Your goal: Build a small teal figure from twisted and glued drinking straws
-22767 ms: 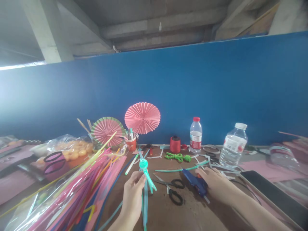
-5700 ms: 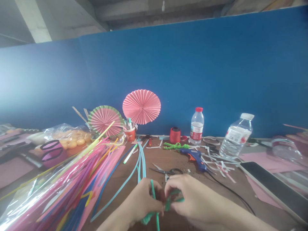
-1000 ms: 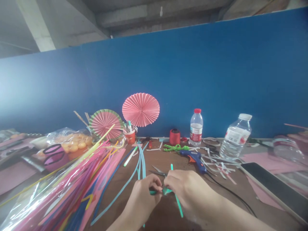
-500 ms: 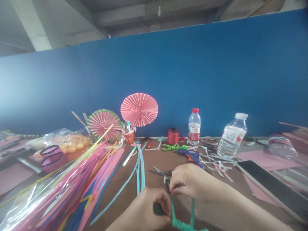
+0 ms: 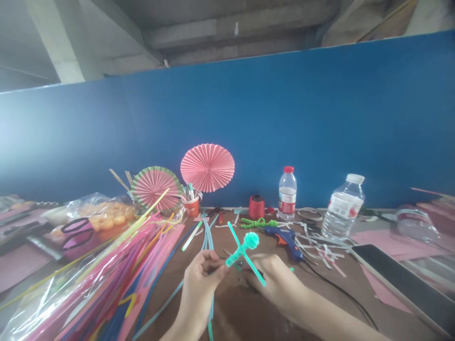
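You are now raising the figure (image 5: 245, 250) into plain view over the middle of the tabletop (image 5: 238, 317); half a second ago it was hanging low, partly cut off by the bottom of the picture. Its crosspiece (image 5: 254, 270) is running slantwise over the body, just under the round head, so it seems to be on, though whether it is wound tight or merely crossing, you cannot tell. Your left hand (image 5: 209, 270) is pinching the figure's lower end between thumb and finger. Your right hand (image 5: 273, 279) is curling behind the crosspiece's near end; its fingertips are hidden, so whether that grip is closing on anything cannot be told. The scissors (image 5: 240, 263) are mostly disappearing behind the figure and your right hand. The tabletop's near edge is falling outside the view.
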The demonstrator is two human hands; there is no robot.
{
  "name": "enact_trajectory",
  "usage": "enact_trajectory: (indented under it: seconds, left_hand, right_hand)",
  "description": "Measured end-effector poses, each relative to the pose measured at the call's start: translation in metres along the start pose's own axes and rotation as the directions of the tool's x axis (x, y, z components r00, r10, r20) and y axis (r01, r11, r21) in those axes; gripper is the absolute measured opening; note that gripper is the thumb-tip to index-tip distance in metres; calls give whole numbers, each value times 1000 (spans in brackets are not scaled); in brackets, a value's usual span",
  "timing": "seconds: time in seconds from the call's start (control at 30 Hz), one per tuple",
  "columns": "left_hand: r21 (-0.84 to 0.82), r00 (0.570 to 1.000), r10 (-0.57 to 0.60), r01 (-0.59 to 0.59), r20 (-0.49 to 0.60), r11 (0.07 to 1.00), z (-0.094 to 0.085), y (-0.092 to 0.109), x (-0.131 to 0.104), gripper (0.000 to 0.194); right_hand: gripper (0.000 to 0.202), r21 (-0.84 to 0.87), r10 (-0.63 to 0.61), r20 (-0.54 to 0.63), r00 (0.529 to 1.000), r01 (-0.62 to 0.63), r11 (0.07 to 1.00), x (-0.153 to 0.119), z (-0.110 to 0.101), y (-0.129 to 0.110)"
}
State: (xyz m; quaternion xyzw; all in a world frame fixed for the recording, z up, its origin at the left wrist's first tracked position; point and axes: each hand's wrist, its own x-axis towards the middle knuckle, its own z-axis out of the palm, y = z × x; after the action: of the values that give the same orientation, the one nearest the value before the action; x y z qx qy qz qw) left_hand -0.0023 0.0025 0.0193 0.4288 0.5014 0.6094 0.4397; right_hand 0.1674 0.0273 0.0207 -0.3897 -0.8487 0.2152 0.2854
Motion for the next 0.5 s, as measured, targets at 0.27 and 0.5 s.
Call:
enact_trajectory:
  seconds: [0.27, 0.5]
  left_hand:
    - [374, 980, 198, -177, -20, 911, -12, -1, 5, 16]
    - [636, 948, 304, -290, 90, 715, -16, 0, 9, 3]
  right_hand:
    - [16, -337, -91, -30, 995, 76, 938, -15, 36, -7]
    - [20, -581, -157, 14, 987, 136, 803, -20, 19, -25]
